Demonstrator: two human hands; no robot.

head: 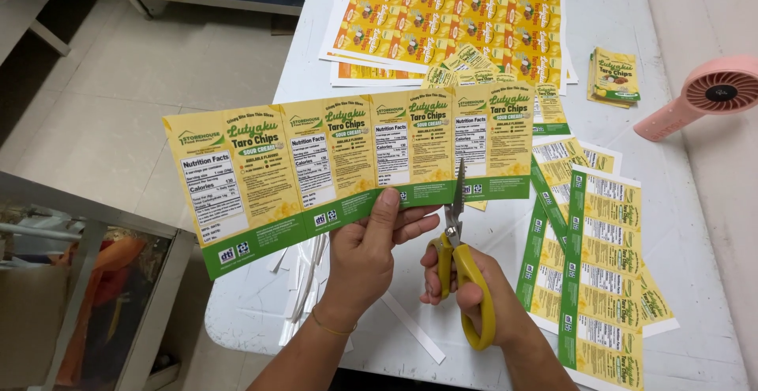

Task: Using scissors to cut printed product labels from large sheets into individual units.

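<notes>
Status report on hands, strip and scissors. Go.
Left hand pinching label strip by its bottom edge. Right hand gripping yellow scissors, blades into the strip. Nothing blocking the cut.

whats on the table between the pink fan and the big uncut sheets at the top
A small stack of cut labels lies on the white table between the pink fan and the uncut sheets, seen in the head view.

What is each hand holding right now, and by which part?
Left hand pinches the label strip at its green bottom edge. Right hand grips the scissors by their yellow handles.
</notes>
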